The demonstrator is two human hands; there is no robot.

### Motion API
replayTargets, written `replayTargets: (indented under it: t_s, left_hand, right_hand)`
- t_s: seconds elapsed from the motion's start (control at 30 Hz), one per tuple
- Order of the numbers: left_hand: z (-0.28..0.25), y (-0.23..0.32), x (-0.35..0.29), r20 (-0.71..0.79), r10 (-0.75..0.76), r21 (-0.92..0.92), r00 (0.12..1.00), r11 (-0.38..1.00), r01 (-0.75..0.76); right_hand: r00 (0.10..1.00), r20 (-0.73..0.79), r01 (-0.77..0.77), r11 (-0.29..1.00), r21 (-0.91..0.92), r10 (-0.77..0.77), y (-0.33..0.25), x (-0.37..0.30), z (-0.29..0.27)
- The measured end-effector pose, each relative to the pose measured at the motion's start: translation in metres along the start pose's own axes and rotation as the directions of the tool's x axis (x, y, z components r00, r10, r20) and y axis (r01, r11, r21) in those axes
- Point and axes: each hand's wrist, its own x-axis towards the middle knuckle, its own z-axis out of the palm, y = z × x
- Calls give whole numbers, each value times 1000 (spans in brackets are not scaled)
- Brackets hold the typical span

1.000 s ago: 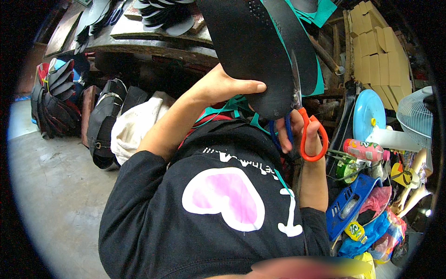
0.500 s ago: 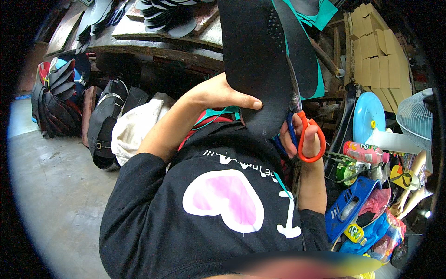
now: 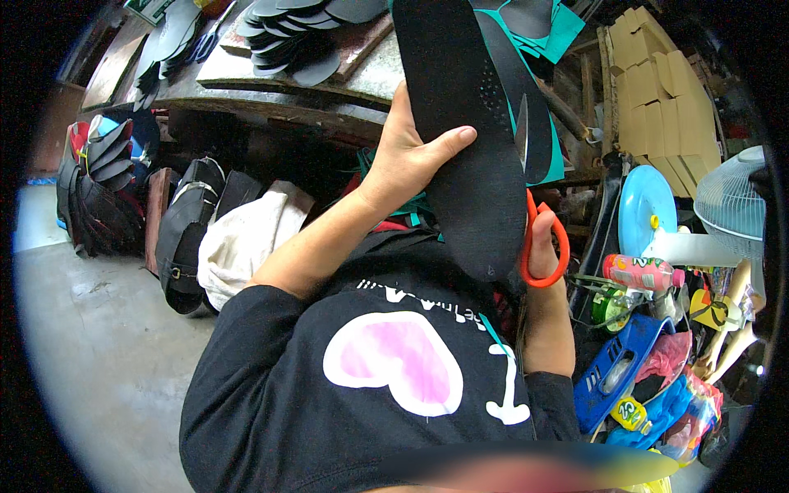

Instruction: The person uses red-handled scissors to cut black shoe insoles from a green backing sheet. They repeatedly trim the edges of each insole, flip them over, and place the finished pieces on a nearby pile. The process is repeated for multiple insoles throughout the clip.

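Observation:
My left hand [image 3: 411,160] grips a long black insole [image 3: 472,189] by its left edge, thumb across the front and the other fingers partly behind. The insole stands upright before my chest, with a patch of small holes near its right edge. Scissors [image 3: 562,251] with an orange-red handle loop are in my right hand [image 3: 543,246], thumb through the loop. Their blade points up along the insole's right edge; the insole hides the rest of the scissors and most of my right fingers. Behind hangs a black piece with teal edging [image 3: 530,107].
Stacks of black insoles [image 3: 288,41] lie on the workbench [image 3: 362,111] ahead. To the left are a bundle of black pieces [image 3: 99,197], a black bag [image 3: 187,238] and a white cloth [image 3: 246,238]. At right stand cardboard boxes [image 3: 657,99], a fan [image 3: 731,197] and a blue plastic stool [image 3: 612,378].
My left hand has moved up along the insole, its thumb now higher. The insole's lower end sits lower and covers the blue handle that showed before.

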Motion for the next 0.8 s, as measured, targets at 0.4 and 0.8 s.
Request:
replayTargets:
  t_s: [0.4, 0.8]
  left_hand:
    - [0, -4, -4, 83, -64, -74, 995, 995, 70]
    - [-5, 7, -8, 234, -180, -61, 955, 978, 199]
  right_hand:
    - [995, 90, -45, 995, -85, 53, -12, 0, -3]
    - [985, 166, -28, 998, -54, 36, -18, 10, -5]
